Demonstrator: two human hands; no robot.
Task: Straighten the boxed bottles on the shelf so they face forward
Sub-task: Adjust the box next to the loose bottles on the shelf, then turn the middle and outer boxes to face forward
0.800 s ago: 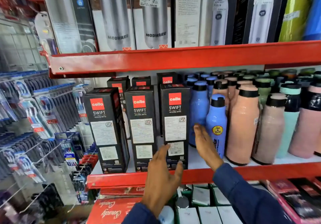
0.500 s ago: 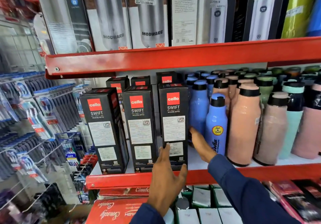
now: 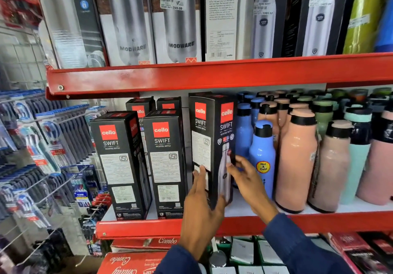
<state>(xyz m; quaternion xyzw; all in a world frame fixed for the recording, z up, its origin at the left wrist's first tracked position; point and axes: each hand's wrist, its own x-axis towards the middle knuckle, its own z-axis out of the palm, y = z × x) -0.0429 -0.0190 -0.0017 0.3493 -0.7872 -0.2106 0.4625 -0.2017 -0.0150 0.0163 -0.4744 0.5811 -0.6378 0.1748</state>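
Note:
Three black "cello SWIFT" bottle boxes stand at the front of the red shelf [image 3: 148,229]. The left box [image 3: 119,163] and the middle box [image 3: 165,163] show their label sides. The right box [image 3: 212,137] is turned with a corner toward me, so its label side and its bottle-picture side both show, and it sits higher than the other two. My left hand [image 3: 202,205] presses its label side, thumb at the bottom corner. My right hand [image 3: 246,178] has its fingers on the picture side. More boxes [image 3: 139,108] stand behind.
Loose blue bottles [image 3: 262,152] and pink bottles [image 3: 297,159] crowd the shelf right beside the turned box. The upper red shelf [image 3: 212,73] carries tall Modware boxes [image 3: 131,29]. Toothbrush racks [image 3: 42,146] hang at the left. Red Combo boxes [image 3: 131,261] lie below.
Both hands closed on the right box. It has come up and turned from label-forward to corner-forward, showing its picture side. The view moved closer.

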